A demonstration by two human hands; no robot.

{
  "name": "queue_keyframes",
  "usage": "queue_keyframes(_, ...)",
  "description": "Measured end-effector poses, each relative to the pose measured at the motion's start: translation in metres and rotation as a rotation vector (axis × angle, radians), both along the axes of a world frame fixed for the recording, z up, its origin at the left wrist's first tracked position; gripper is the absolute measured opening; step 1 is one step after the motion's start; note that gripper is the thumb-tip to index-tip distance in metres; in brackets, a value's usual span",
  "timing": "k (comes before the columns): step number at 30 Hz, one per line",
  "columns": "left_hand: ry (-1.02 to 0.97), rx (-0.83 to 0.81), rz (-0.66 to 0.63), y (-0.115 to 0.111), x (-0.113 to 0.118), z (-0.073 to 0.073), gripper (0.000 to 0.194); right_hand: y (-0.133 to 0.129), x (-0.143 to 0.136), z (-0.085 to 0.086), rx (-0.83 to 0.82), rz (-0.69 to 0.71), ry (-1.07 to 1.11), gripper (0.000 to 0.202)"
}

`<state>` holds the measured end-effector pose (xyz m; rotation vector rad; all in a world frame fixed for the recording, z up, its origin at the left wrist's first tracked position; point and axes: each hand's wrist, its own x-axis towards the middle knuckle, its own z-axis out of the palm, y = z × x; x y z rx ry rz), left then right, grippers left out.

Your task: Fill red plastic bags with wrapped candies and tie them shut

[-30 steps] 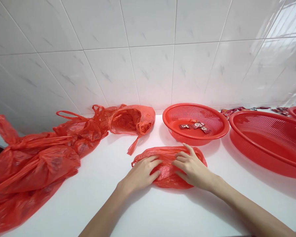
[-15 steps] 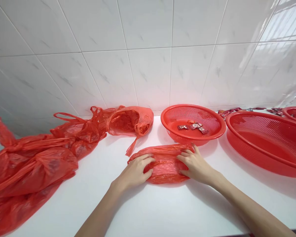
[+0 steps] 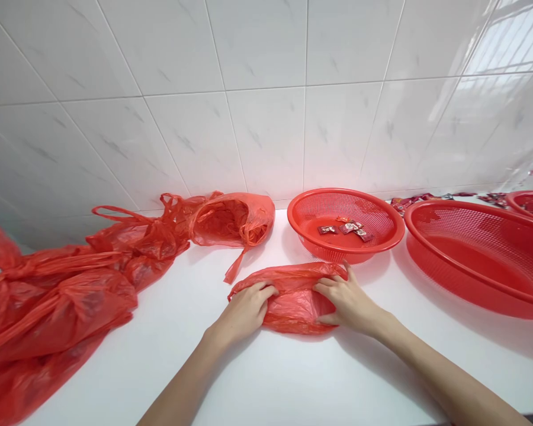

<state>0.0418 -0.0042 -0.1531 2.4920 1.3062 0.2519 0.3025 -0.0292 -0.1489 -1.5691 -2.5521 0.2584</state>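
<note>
A red plastic bag (image 3: 295,305) lies on the white table in front of me, its mouth spread wide and facing me. My left hand (image 3: 249,307) grips the left side of the mouth, fingers curled over the rim into the opening. On the opposite side, my right hand (image 3: 346,302) holds the rim the same way, with one finger raised near the basket. Just beyond the bag stands a red mesh basket (image 3: 302,234) with several small dark-red wrapped packets (image 3: 350,228) at its bottom.
A larger red basket (image 3: 466,284) stands at the right, with another red basket (image 3: 522,194) behind it. Loose wrapped packets (image 3: 413,202) lie along the tiled wall. Tied red bags (image 3: 71,296) fill the left side. An open-mouthed red bag (image 3: 264,216) rests at the back.
My right hand has shifted slightly left and its fingers sit farther inside the bag's mouth. The left thumb has tucked in closer to the fingers. The baskets and other bags stay put.
</note>
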Motion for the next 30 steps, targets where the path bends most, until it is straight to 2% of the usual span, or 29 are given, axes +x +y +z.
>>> queue_keyframes(6,0.026,-0.039,0.05,0.0,-0.004,0.001,0.056,0.002,0.006,0.003,-0.094,-0.014,0.031,0.053)
queue_keyframes(9,0.024,-0.056,0.063,-0.001,-0.005,0.002,0.06,0.001,0.007,0.003,-0.119,0.002,0.056,0.057)
queue_keyframes(12,0.03,-0.081,0.076,-0.001,-0.006,0.002,0.063,0.001,0.009,0.0,-0.121,0.016,0.074,0.06)
queue_keyframes(17,0.037,-0.104,0.075,-0.001,-0.008,-0.001,0.067,0.003,0.011,-0.006,-0.154,0.013,0.069,0.076)
queue_keyframes(21,0.009,-0.086,0.066,-0.001,-0.011,-0.005,0.067,0.003,0.011,-0.008,-0.175,0.015,0.097,0.078)
queue_keyframes(24,-0.04,-0.033,0.016,-0.003,-0.011,-0.005,0.06,0.004,0.011,-0.009,-0.17,0.02,0.123,0.078)
queue_keyframes(27,-0.133,0.099,-0.081,-0.007,-0.007,-0.005,0.045,0.004,0.008,-0.007,-0.146,0.019,0.153,0.074)
queue_keyframes(30,-0.231,0.26,-0.191,-0.012,-0.001,-0.006,0.037,0.002,0.003,-0.002,-0.12,0.02,0.211,0.056)
